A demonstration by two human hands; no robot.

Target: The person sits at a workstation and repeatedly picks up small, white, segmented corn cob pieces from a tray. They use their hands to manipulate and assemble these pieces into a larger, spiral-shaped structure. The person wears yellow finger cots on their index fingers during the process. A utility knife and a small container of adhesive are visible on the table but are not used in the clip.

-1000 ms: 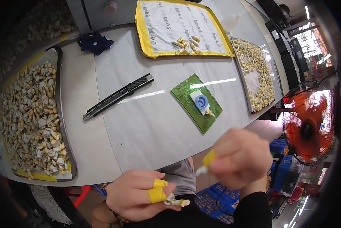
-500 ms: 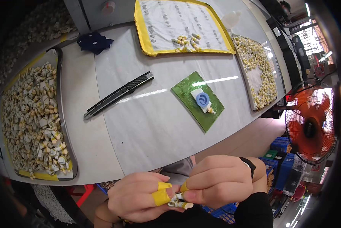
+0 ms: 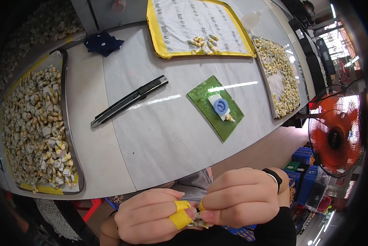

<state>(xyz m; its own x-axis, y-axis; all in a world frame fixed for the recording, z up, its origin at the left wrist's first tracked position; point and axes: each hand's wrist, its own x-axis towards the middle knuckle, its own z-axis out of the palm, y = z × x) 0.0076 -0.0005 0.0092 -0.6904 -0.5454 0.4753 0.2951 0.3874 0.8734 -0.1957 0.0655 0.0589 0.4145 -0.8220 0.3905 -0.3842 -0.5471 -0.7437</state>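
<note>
The person's right hand (image 3: 243,199) and left hand (image 3: 151,215) met in front of the body, just off the table's near edge. The left fingers were curled in, with the thumb and forefinger closed around small pieces (image 3: 199,223); the right thumb and forefinger pinched at them from the other side. The pieces looked pale with touches of yellow, but the fingers hid most of them, and how many were held could not be told. Yellow tape (image 3: 180,217) wrapped fingers of the left hand, with a bit on the right forefinger.

At the left, a tray (image 3: 82,180) was heaped with similar white and yellow pieces. A yellow-edged tray (image 3: 192,24) at the back held a small cluster near its front edge, and a third tray (image 3: 275,84) to its right was largely covered. Nearer lay a green plate (image 3: 203,100), a black utility knife (image 3: 130,100) and a dark blue dotted cloth (image 3: 104,44). A round blue piece (image 3: 221,106) sat on the plate.

The table (image 3: 151,143) was pale grey and shiny. Beyond its right end stood an orange fan (image 3: 335,135), with blue crates (image 3: 303,156) below.
</note>
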